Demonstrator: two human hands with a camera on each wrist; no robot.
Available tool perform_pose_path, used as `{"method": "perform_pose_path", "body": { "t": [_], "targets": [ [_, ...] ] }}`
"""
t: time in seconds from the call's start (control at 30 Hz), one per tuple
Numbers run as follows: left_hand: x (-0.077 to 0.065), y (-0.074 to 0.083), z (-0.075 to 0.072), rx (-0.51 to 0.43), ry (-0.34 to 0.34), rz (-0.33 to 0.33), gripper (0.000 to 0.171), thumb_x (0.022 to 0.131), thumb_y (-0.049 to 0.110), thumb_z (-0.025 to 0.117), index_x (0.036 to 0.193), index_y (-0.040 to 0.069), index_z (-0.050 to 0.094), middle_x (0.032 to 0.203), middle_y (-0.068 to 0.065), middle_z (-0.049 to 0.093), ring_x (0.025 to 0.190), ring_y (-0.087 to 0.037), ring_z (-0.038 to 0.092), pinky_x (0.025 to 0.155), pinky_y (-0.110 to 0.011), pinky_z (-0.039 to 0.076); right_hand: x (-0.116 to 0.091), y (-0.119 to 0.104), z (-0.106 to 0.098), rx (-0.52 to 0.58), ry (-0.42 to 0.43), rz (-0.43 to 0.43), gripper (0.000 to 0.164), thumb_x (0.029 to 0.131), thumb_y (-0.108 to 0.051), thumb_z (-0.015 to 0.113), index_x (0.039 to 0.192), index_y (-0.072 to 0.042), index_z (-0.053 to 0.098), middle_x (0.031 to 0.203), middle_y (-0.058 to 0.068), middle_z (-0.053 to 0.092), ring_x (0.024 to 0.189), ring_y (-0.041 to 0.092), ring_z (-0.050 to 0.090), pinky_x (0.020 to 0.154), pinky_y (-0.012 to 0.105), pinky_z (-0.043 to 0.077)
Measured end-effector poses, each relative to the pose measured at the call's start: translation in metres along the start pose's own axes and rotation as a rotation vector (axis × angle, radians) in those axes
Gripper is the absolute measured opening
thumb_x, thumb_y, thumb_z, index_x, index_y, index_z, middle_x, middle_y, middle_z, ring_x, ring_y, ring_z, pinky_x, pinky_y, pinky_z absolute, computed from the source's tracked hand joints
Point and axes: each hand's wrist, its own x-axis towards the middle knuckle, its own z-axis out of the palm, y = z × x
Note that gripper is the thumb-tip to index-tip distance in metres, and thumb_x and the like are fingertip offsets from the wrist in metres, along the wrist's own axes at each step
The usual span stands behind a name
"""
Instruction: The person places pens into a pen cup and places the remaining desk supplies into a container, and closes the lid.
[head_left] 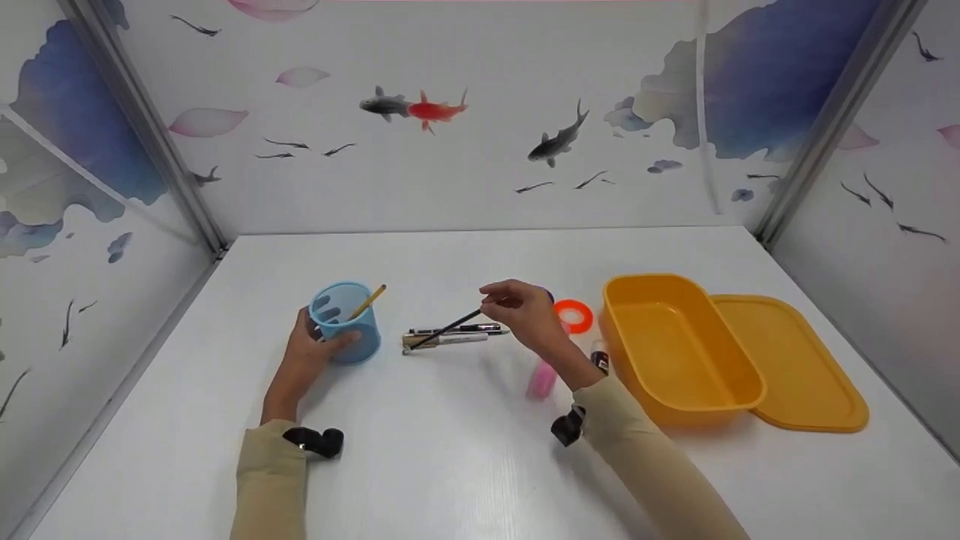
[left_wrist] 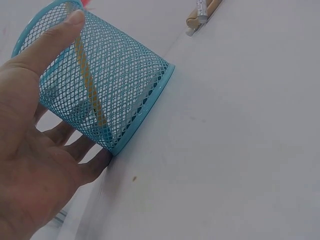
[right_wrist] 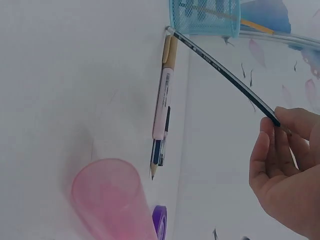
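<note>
In the head view my left hand [head_left: 300,360] grips a light blue mesh pen cup [head_left: 361,343], thumb across the near side; the left wrist view shows the other fingers around the mesh. A yellow pencil [head_left: 367,301] leans inside it, its end above the rim. My right hand [head_left: 525,319] pinches a dark pencil [right_wrist: 225,75] by one end, between thumb and fingertips. The pencil slants down to the left, its far end close to the tan cap of a white marker [right_wrist: 162,102]. Beside the marker lie a striped pencil [right_wrist: 154,162] and a black pen [right_wrist: 166,122].
Right of the pens are a translucent pink cup [head_left: 541,380], an orange ring [head_left: 574,304], a purple tape roll [right_wrist: 160,222] and a small black-and-white bottle [head_left: 599,358]. Farther right stands a yellow bin [head_left: 697,416] beside its flat lid [head_left: 814,371]. Printed panels enclose the white table [head_left: 420,465].
</note>
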Motion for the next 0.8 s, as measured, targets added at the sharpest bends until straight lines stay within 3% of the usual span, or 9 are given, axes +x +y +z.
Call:
{"method": "perform_pose_path", "body": {
  "t": [0.3, 0.57, 0.8],
  "targets": [
    [0.000, 0.001, 0.002, -0.025, 0.002, 0.031, 0.103, 0.085, 0.040, 0.079, 0.159, 0.013, 0.013, 0.165, -0.015, 0.024, 0.156, -0.036, 0.019, 0.127, -0.055, 0.020, -0.003, -0.002, 0.014, 0.219, 0.178, 0.034, 0.022, 0.090, -0.012, 0.075, 0.111, -0.010, 0.074, 0.106, 0.007, 0.075, 0.096, 0.017, 0.070, 0.089, 0.022, 0.059],
    [0.003, -0.001, 0.002, -0.010, 0.001, 0.017, 0.107, 0.083, 0.045, 0.080, 0.159, 0.014, 0.012, 0.166, -0.014, 0.023, 0.156, -0.035, 0.018, 0.127, -0.054, 0.020, 0.004, -0.012, 0.020, 0.289, 0.199, 0.106, 0.023, 0.092, -0.018, 0.073, 0.114, -0.011, 0.073, 0.110, 0.006, 0.073, 0.100, 0.022, 0.068, 0.090, 0.023, 0.058],
    [0.003, -0.003, -0.001, -0.003, 0.004, -0.007, 0.110, 0.082, 0.048, 0.080, 0.160, 0.014, 0.010, 0.167, -0.014, 0.022, 0.156, -0.035, 0.018, 0.127, -0.055, 0.020, 0.013, -0.031, 0.027, 0.339, 0.218, 0.094, 0.020, 0.092, -0.019, 0.073, 0.111, -0.012, 0.073, 0.107, 0.005, 0.071, 0.096, 0.018, 0.067, 0.091, 0.023, 0.058]
  ]
}}
